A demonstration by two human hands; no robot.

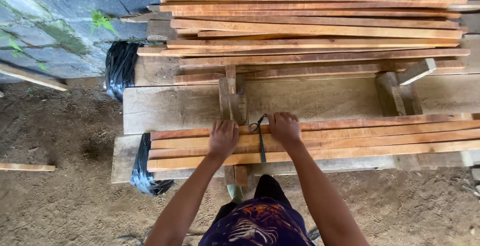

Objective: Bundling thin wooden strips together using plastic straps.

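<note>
Left hand (223, 137) pressed flat, fingers together, on the bundle of thin wooden slats (350, 138) lying across the workbench plank (175, 106), right hand (283, 127) pinched the dark binding strap (260, 136); loose tension could let slats splay.

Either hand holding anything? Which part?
Right hand pinches the looped end of the dark strap atop the near slat bundle. Left hand only presses flat on the slats.

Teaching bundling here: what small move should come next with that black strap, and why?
Probably pull the strap snug with the right hand: its looped end lies loose over the slats beside that hand, while the left hand presses them flat.
</note>
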